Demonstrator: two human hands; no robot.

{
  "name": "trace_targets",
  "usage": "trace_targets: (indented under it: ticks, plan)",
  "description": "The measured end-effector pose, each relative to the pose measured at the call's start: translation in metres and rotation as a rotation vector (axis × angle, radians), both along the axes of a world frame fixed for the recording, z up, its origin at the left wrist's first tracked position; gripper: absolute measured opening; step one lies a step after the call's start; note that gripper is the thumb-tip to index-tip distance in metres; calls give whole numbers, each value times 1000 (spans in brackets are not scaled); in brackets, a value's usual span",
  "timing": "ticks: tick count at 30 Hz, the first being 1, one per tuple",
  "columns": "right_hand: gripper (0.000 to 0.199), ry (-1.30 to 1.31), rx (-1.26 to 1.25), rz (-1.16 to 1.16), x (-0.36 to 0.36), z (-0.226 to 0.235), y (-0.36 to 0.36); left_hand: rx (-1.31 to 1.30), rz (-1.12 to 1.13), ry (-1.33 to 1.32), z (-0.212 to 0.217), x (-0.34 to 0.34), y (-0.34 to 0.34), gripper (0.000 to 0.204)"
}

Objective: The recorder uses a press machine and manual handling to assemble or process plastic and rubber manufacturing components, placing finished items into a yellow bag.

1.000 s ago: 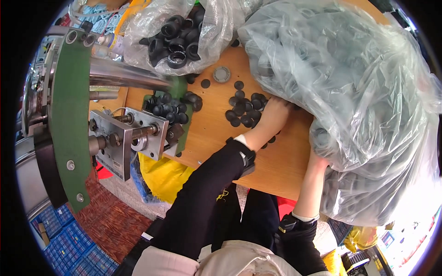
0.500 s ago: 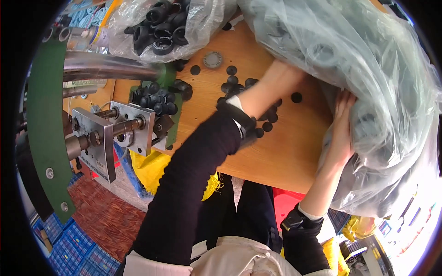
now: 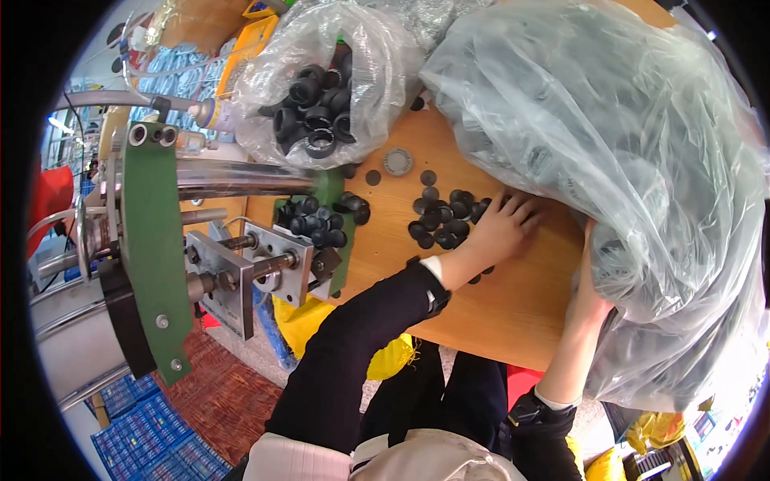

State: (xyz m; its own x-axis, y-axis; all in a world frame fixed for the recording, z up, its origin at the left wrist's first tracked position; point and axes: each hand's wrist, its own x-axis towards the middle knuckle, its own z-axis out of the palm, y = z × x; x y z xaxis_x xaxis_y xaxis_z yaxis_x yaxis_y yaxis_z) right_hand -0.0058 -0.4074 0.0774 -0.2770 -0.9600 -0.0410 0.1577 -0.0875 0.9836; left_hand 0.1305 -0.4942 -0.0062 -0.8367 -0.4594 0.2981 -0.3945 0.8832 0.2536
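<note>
My left hand [image 3: 507, 229] is over the wooden table with its fingers spread, beside the big clear plastic bag. Small round black caps [image 3: 439, 218] lie loosely heaped just left of its fingers, and a few more show by the wrist. Against the near left side of the big plastic bag [image 3: 537, 88] rests my right hand [image 3: 592, 280]. Folds of the bag hide its fingers, so their grip cannot be made out. Grey ring-shaped parts show faintly through the plastic.
A metal press with a green frame [image 3: 152, 256] stands at the left, black caps [image 3: 314, 223] piled on its green base. Behind it, an open clear bag [image 3: 377, 88] holds black ring-shaped parts [image 3: 309, 112]. A grey disc [image 3: 398, 162] lies on the table [image 3: 481, 321].
My left hand has come out from by the bag's lower edge, its fingers now visible and spread. The bag now covers my right fingers, which showed before. The whole view has shifted.
</note>
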Motion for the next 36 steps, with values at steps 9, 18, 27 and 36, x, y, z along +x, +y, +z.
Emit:
trace_targets:
  ticks: [9,18,27,36]
  plan:
    - [52,593,193,158,12,11,-4,192,208,-102,41,114,5,35]
    - [46,566,299,153,6,-22,12,-23,729,128,-6,56,-143,27]
    - [45,864,605,182,12,-51,18,264,855,150,-7,65,-159,12]
    - [43,1324,768,176,24,-70,33,128,532,266,45,94,-4,27]
